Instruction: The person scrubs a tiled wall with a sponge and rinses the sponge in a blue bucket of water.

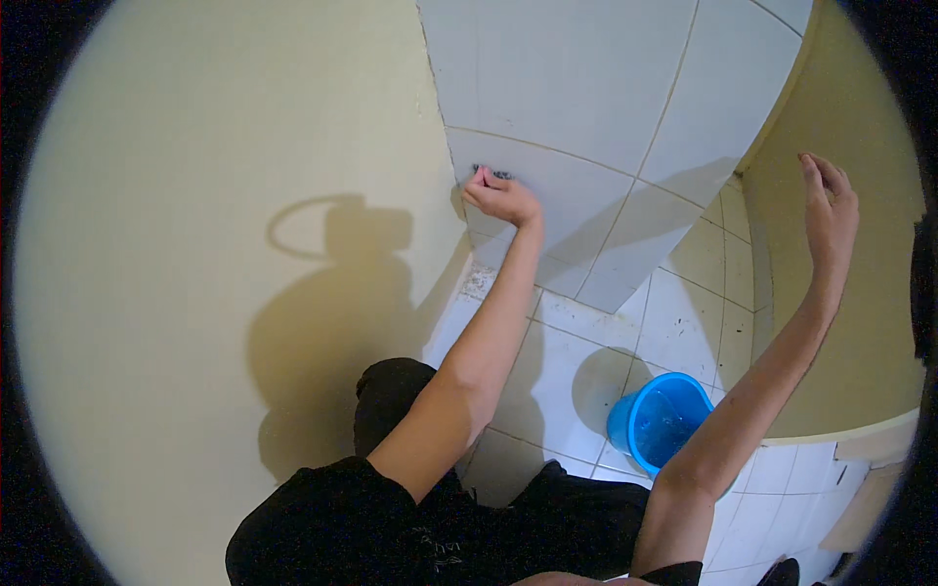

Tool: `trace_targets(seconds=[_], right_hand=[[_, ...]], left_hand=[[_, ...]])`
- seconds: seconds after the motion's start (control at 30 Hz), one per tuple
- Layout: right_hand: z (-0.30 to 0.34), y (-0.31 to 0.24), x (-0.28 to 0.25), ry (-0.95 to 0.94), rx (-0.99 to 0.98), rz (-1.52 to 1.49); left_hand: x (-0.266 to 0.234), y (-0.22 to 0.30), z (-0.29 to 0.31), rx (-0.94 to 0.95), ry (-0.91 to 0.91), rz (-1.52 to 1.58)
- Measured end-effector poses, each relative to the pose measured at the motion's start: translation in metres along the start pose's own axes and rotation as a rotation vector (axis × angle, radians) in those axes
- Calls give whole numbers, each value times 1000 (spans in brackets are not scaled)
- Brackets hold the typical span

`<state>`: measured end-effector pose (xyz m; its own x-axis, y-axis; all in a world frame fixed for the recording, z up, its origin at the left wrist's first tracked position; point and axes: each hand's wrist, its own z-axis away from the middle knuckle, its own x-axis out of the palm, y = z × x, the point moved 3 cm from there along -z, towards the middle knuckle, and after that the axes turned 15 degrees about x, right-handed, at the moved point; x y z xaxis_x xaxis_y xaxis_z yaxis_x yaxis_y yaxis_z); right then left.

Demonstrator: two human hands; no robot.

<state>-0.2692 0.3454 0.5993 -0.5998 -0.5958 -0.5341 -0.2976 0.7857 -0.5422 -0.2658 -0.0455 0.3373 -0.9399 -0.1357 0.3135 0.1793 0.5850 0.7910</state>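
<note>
My left hand is at the low tiled wall, close to its corner with the cream wall. Its fingers are pinched round a small thing, pinkish with dark, rough bits showing at the fingertips against the tile. The fingers hide most of it, and its kind does not show. Raised on the right, my right hand is apart from the tiles, in front of the curved cream wall. Its fingers are bent, with the tips drawn together, and no object shows in them.
A blue bucket with water in it stands on the white tiled floor, below my right forearm. The plain cream wall rises close on my left, and another cream wall curves round on the right. Dark specks dot the floor.
</note>
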Motion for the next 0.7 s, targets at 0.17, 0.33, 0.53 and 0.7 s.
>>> trace_targets(seconds=[0.17,0.33,0.53,0.7], right_hand=[[6,-14,-10,-22,6,-14],[17,-22,-28,-23,-1,49],[18,-30,-15,-32,24,29],[16,-18,-18,-21,35,18]], left_hand=[[17,101,-49,139,43,285],[20,147,-47,285,-54,378],[-10,-50,29,29,-23,-68],[-35,-114,92,-1034,-92,63]])
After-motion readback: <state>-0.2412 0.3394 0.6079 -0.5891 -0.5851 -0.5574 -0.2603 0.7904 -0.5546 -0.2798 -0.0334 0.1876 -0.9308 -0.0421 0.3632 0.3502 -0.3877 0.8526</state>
